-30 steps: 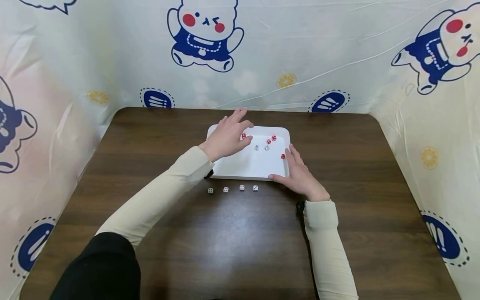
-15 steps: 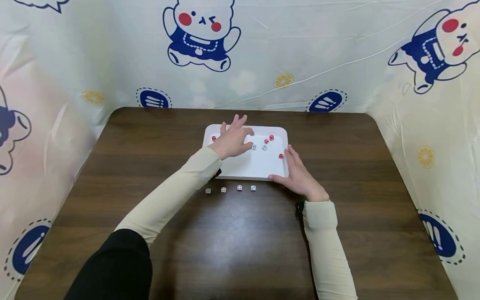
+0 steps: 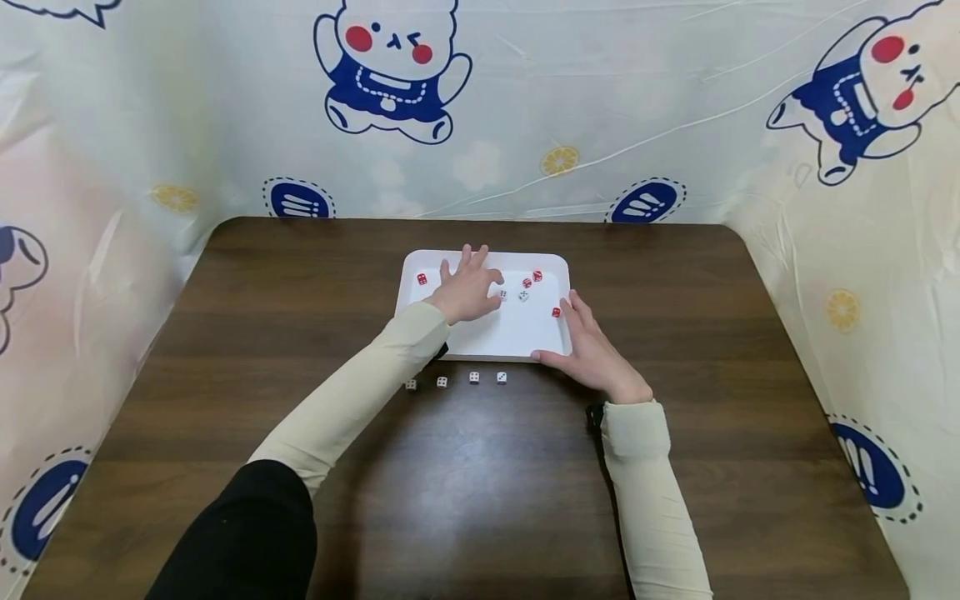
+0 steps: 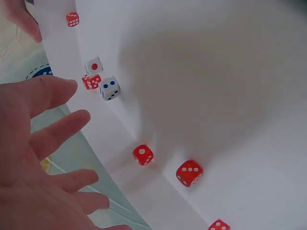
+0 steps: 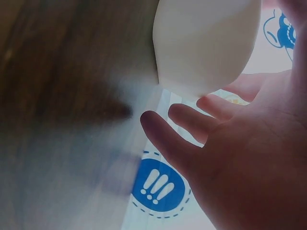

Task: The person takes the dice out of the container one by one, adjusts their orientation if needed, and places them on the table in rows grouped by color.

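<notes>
A white tray [image 3: 495,342] holds several red and white dice. Over its middle is my left hand [image 3: 467,292], fingers spread and nothing held. In the left wrist view, a red die [image 4: 189,173] and another red die [image 4: 143,155] lie beyond the fingertips, with a white die [image 4: 110,88] near the thumb. At the tray's right front corner is my right hand [image 3: 600,354], thumb at the front edge and fingers along the right side. The right wrist view shows those fingers [image 5: 165,136] extended beside the tray's outer wall [image 5: 204,48]. Part of the tray is hidden by my left hand.
Several white dice [image 3: 474,377] stand in a row on the brown wooden table [image 3: 480,475], just in front of the tray. A lone red die [image 3: 422,279] lies at the tray's left. Printed sheeting [image 3: 495,108] surrounds the table's back and sides.
My left hand has moved right and slightly nearer across the tray, revealing the red die at the left. My right hand stays at the corner. The head view has shifted slightly.
</notes>
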{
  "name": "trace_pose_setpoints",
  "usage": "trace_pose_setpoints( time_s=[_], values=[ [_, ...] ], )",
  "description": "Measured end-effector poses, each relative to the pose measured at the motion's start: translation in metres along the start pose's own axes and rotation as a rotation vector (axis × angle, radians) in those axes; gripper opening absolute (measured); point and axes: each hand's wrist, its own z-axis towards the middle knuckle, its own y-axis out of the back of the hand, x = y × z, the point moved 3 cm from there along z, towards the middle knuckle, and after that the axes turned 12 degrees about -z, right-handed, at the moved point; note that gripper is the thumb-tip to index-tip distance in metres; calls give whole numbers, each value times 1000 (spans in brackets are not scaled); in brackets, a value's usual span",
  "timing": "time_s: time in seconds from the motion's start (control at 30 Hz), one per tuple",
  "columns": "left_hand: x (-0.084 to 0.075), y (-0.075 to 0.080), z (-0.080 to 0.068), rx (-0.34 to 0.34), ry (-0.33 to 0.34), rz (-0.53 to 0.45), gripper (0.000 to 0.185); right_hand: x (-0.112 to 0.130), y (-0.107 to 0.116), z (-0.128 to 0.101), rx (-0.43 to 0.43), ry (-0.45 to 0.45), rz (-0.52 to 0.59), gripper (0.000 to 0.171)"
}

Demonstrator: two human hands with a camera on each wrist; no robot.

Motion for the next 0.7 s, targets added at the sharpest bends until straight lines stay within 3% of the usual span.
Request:
trace_pose_setpoints(
  time_s=[0.13, 0.33, 0.7],
  values=[
    [-5, 1, 1, 23, -5, 20, 41, 0, 1, 0, -3, 0, -2, 104],
    [-13, 12, 4, -24, -46, 71, 40, -1, 2, 0, 0, -3, 3, 104],
    [-7, 10, 17, 18, -72, 193, 36, -1, 0, 0, 12, -10, 10, 104]
  ],
)
